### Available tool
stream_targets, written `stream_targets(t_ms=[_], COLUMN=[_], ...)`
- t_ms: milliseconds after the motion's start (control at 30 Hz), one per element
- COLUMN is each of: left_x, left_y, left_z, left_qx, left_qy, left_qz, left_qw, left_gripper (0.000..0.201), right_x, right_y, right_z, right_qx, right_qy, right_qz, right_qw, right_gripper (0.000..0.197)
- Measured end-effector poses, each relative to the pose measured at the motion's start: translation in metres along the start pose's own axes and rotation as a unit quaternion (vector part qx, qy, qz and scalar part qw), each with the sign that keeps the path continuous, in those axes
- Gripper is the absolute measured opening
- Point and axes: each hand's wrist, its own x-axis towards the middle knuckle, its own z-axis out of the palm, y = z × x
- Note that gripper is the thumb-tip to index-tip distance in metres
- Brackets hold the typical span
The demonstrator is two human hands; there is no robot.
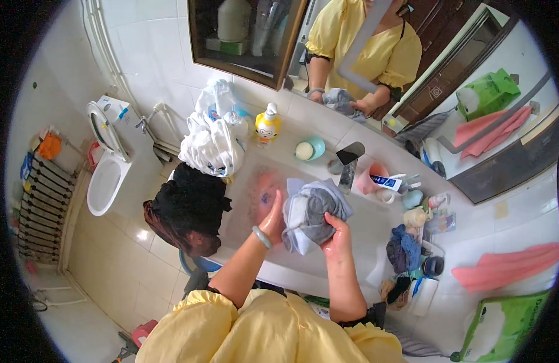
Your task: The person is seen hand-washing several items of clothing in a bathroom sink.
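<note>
Over a long white basin, a bundle of wet-looking grey and pale lavender cloth is held up in front of me. My right hand grips its lower right side, thumb pressed on the grey part. Along its left side stands my left hand, fingers stretched out and palm turned toward the cloth, with a pale bangle on the wrist. Whether the palm presses on the cloth I cannot tell. Pinkish, sudsy water shows in the basin beyond my left hand. The cloth's exact kind is hidden by its folds.
Dark clothes hang over the basin's left end, beside white plastic bags. A yellow pump bottle, a turquoise bowl, the faucet and a pink cup line the back. Small clothes and toiletries crowd the right.
</note>
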Motion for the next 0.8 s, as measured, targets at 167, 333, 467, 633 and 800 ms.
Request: stream_targets(t_ms=[167, 333, 467, 633, 800], left_x=[-0.001, -0.007, -0.010, 0.013, 0.017], left_y=[0.004, 0.016, 0.024, -0.005, -0.017], left_z=[-0.011, -0.008, 0.006, -0.009, 0.017], left_qx=[0.085, 0.156, 0.164, 0.287, 0.272], left_qy=[-0.061, 0.022, -0.012, 0.159, 0.261], left_qz=[0.050, -0.047, -0.083, 0.102, 0.191], left_qw=[0.993, 0.986, 0.983, 0.939, 0.906], left_gripper=[0.071, 0.061, 0.065, 0.070, 0.077], right_x=[0.005, 0.002, 0.002, 0.008, 0.001], right_y=[0.018, 0.018, 0.016, 0.024, 0.051], right_z=[-0.016, -0.021, -0.016, -0.011, 0.019], right_qx=[-0.141, -0.047, -0.021, -0.082, -0.130], right_qy=[0.016, 0.015, 0.001, -0.004, 0.082], right_qz=[-0.068, 0.024, 0.019, -0.083, -0.174], right_qw=[0.988, 0.998, 1.000, 0.993, 0.973], right_gripper=[0.043, 0.047, 0.050, 0.053, 0.050])
